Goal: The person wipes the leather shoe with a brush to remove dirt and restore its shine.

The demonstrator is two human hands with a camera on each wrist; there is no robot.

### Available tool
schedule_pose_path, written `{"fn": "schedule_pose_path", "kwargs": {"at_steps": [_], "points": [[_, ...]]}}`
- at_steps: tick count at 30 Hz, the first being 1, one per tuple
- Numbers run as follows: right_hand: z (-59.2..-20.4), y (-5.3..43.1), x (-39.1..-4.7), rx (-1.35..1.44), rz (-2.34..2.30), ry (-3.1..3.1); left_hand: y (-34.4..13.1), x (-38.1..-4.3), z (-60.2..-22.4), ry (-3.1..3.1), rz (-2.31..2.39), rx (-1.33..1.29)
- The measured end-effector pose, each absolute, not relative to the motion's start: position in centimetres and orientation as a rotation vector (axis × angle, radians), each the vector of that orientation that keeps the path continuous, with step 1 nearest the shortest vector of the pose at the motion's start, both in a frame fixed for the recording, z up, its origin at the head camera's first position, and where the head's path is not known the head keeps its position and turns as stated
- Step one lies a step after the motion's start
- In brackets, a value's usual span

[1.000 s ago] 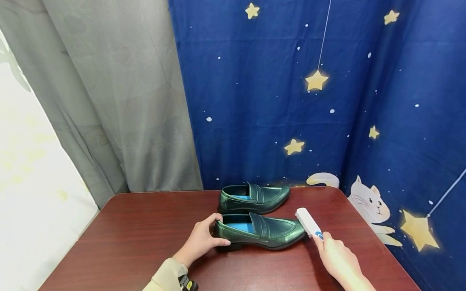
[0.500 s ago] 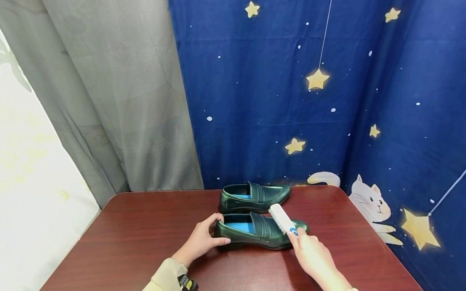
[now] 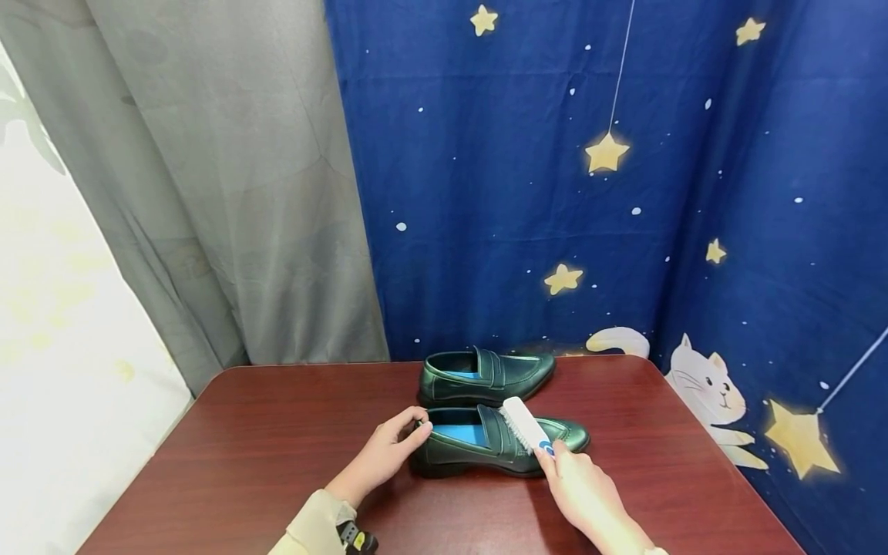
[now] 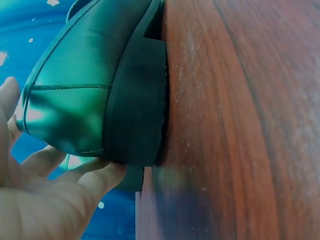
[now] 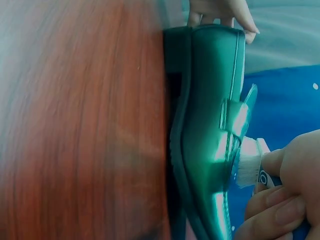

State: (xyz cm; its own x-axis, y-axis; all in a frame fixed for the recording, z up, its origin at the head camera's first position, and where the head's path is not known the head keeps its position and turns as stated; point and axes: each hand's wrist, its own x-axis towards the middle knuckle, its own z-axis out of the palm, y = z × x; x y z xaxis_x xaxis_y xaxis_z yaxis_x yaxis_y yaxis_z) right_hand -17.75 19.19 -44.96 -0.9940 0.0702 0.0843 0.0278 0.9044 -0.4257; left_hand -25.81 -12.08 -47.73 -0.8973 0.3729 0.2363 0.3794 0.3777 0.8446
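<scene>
A dark green loafer (image 3: 461, 456) with a blue insole stands upright on the table, toe pointing right. My left hand (image 3: 381, 455) is at its heel; in the left wrist view the fingers (image 4: 100, 177) curl behind the heel and the thumb (image 4: 9, 95) is by the opening's rim. My right hand (image 3: 586, 493) grips the handle of a white brush (image 3: 525, 420) with a blue mark. The brush's pale bristles (image 5: 247, 162) meet the loafer's upper just in front of the strap. Behind it stands the matching loafer (image 3: 509, 378), touched by neither hand.
The reddish-brown wooden table (image 3: 291, 432) has its far edge just behind the second loafer. A grey curtain (image 3: 277, 193) and a blue star-patterned curtain (image 3: 486, 193) hang beyond it. A black strap device (image 3: 357, 537) sits at my left wrist.
My right hand has carried the brush from the near loafer's toe leftward to the strap. My left thumb has moved from the heel's side up to the rim. Both loafers stay put.
</scene>
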Motion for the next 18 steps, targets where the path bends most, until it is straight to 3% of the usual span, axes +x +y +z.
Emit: {"fn": "schedule_pose_path", "kwargs": {"at_steps": [18], "points": [[-45.5, 23.8, -17.2, -0.157, 0.587, -3.013, -11.9, -26.0, -47.2, -2.625, -1.510, -0.616]]}}
